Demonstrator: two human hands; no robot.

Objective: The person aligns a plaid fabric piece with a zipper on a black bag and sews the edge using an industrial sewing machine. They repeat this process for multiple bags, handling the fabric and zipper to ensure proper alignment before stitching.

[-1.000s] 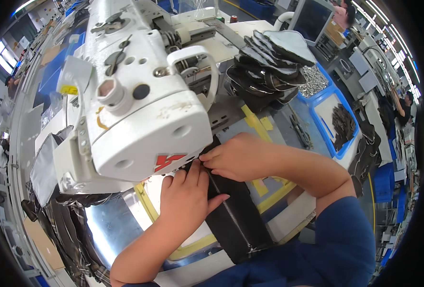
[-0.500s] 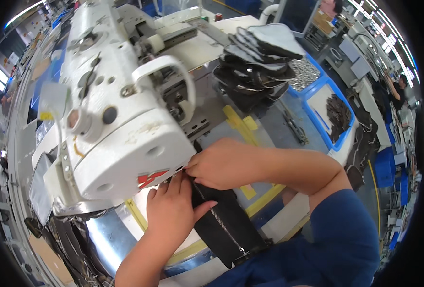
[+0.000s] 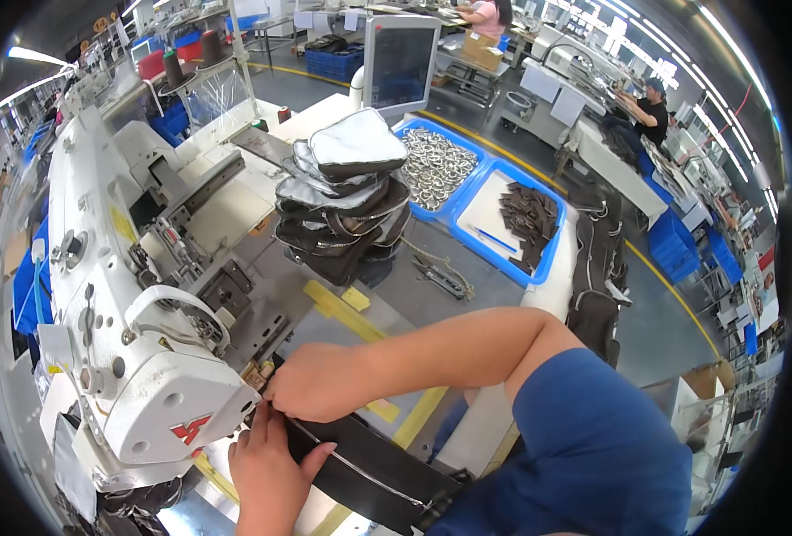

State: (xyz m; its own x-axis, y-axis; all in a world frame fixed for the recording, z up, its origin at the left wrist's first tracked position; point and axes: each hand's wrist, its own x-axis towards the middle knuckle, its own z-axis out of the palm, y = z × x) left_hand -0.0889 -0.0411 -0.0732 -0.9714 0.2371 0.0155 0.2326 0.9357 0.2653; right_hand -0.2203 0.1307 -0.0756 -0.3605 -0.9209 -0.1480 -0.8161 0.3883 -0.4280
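In the head view, the left hand (image 3: 269, 464) rests with thumb and fingers apart on the black zippered cloth (image 3: 374, 454) before the sewing machine (image 3: 146, 393). The right hand (image 3: 317, 382) curls over the cloth; whether it pinches, I cannot tell.

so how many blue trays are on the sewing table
2: one tray holding metal rings, right of the stacked dark pieces, and another tray holding dark strips, beside it, further right. The stack could hide more.
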